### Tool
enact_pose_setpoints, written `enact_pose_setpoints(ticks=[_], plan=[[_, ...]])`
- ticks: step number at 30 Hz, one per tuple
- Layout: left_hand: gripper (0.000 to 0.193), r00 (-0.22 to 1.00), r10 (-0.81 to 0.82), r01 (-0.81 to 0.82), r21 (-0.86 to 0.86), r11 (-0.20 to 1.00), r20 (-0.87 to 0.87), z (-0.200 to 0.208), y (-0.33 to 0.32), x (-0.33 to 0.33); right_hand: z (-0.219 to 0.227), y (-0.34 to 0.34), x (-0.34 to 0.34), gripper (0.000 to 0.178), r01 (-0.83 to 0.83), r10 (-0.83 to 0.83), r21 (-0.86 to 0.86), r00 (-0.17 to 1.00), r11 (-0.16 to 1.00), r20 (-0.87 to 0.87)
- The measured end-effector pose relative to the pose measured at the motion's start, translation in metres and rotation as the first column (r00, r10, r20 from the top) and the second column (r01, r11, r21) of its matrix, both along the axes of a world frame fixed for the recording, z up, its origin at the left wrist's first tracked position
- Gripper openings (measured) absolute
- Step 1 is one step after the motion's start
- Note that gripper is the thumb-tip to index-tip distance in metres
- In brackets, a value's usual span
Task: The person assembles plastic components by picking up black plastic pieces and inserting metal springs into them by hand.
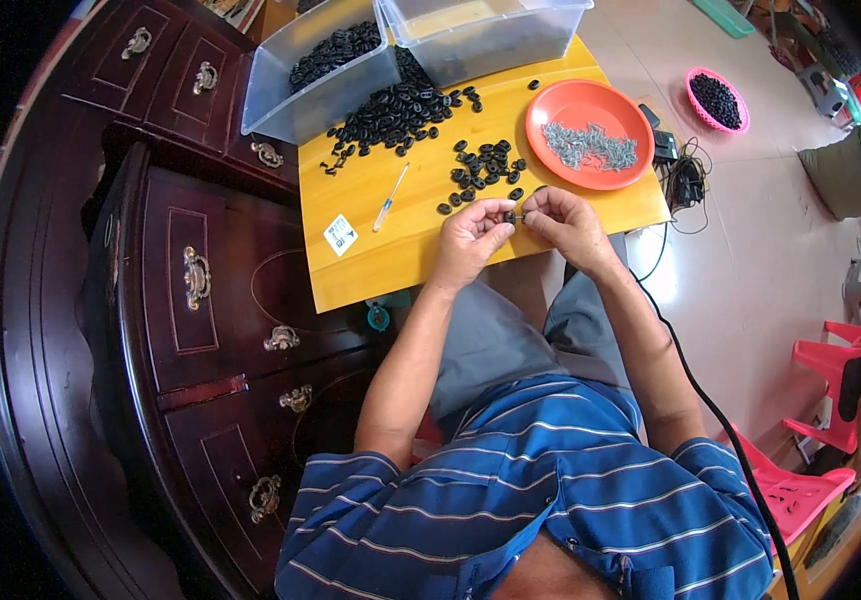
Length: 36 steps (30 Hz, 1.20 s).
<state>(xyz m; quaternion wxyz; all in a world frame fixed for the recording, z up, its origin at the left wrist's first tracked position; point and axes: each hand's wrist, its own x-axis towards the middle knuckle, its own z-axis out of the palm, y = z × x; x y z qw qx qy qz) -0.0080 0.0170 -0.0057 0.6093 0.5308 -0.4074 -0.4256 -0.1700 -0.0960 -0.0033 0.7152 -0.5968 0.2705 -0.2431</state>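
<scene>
Over the near edge of the yellow table, my two hands meet with closed fingertips. My left hand [473,243] pinches a small black plastic piece [511,216]. From the other side, my right hand [567,226] is closed in a pinch at a thin part joined to that piece; its fingers hide what they hold. Just beyond lies a loose group of small black oval parts [478,180] with holes. To the right of it, an orange-red round plate [539,140] carries many small silver metal pins or screws [591,148], too small to tell which.
A heap of black ovals [391,115] spills before a clear plastic bin [286,115]; another bin [491,50] stands beside it. A thin blue-white tool [387,207] and a white label [341,235] lie left. Dark drawers [191,270] flank the table [351,280]. A black cable [691,370] runs right.
</scene>
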Motion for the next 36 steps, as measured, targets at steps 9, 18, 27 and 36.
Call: enact_pose_setpoints(ticks=[9,18,27,36], plan=[[0.032,0.998,-0.008,0.007,0.014,1.000,0.065,0.000,-0.001,-0.002,-0.003,-0.001,0.000,0.008,-0.015,0.015,-0.040,1.000,0.999,-0.007],[0.034,0.977,-0.014,0.022,-0.032,0.999,0.215,0.005,0.000,-0.002,0.003,0.000,-0.001,0.008,-0.037,0.037,-0.004,0.999,0.999,-0.016],[0.034,0.924,-0.035,0.062,-0.062,0.996,0.380,0.026,0.002,0.001,0.018,0.003,-0.003,0.014,-0.112,0.121,0.142,0.991,0.984,-0.051],[0.056,0.651,0.151,-0.138,-0.079,0.987,0.744,0.065,-0.003,-0.026,0.020,0.022,0.007,0.014,-0.006,-0.058,0.410,0.988,0.912,0.143]])
